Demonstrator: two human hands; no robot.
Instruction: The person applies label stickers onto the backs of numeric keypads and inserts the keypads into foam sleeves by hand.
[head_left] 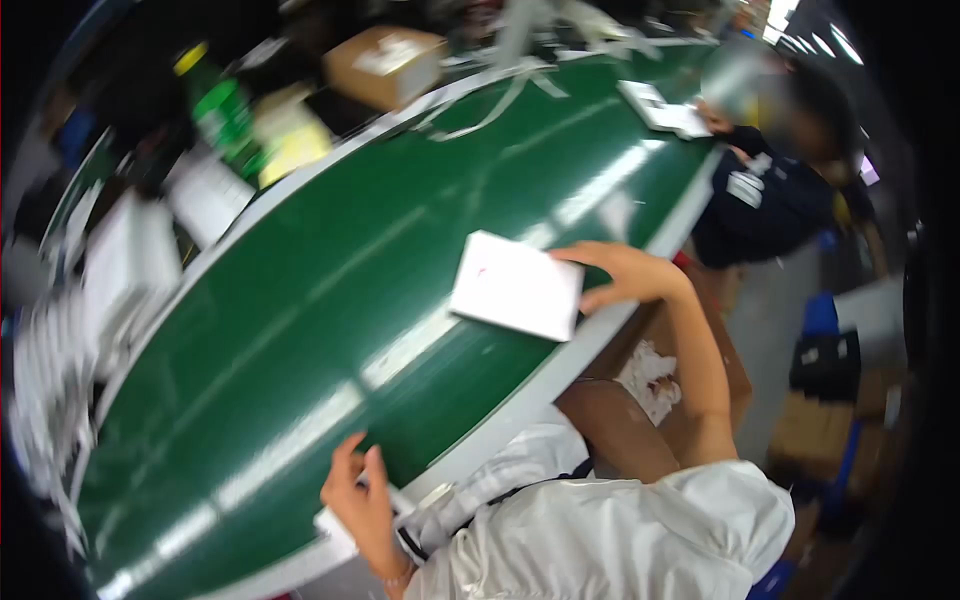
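A flat white box [515, 286] with a small red mark lies on the green work surface [300, 290]. My right hand [622, 274] is at the box's right end, thumb and fingers spread around that edge; whether it grips or only touches the box is hard to tell. Near the lower edge of the surface, my left hand [362, 497] is raised with thumb and fingers apart and nothing between them. A white object [335, 530], partly hidden, lies beside the left wrist.
Across the far side stand a green bottle [225, 115], yellow paper [293, 150], a cardboard box [385, 68] and stacked white items [125, 265]. A co-worker [770, 190] in dark clothing sits at the upper right, hands near a white box [660, 110]. Cartons stand at the right.
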